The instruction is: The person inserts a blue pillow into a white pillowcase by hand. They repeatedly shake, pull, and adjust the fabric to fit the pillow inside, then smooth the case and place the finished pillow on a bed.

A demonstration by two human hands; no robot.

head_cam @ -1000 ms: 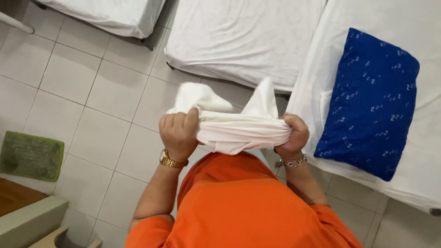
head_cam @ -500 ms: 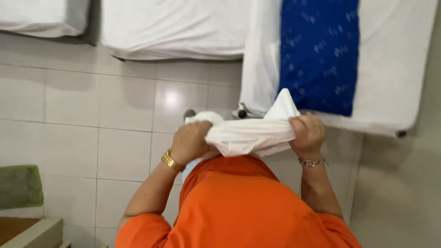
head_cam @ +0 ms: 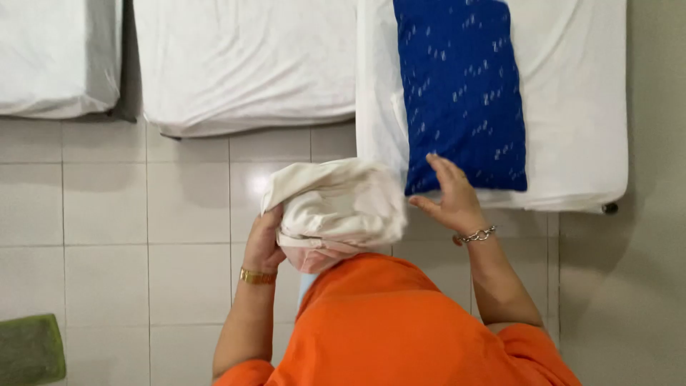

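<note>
Clutching a bundled white cloth point(head_cam: 334, 211) against the chest, the left hand point(head_cam: 263, 243) has its fingers closed on the bundle's left edge, a gold bracelet point(head_cam: 256, 276) on its wrist. The bundle sits between the two hands, above the orange garment point(head_cam: 400, 329) and over the tiled floor point(head_cam: 107, 229). The right hand point(head_cam: 450, 200) is off the cloth, fingers spread and empty, hovering just beside the lower left corner of a blue patterned pillow point(head_cam: 461, 93); whether a fingertip touches it cannot be told. A silver chain bracelet point(head_cam: 475, 235) circles that wrist. The pillow lies on a white-sheeted mattress point(head_cam: 579, 107). Two more white mattresses point(head_cam: 243, 64) lie to the left, and a green mat point(head_cam: 28, 350) shows at the lower left corner.
</note>
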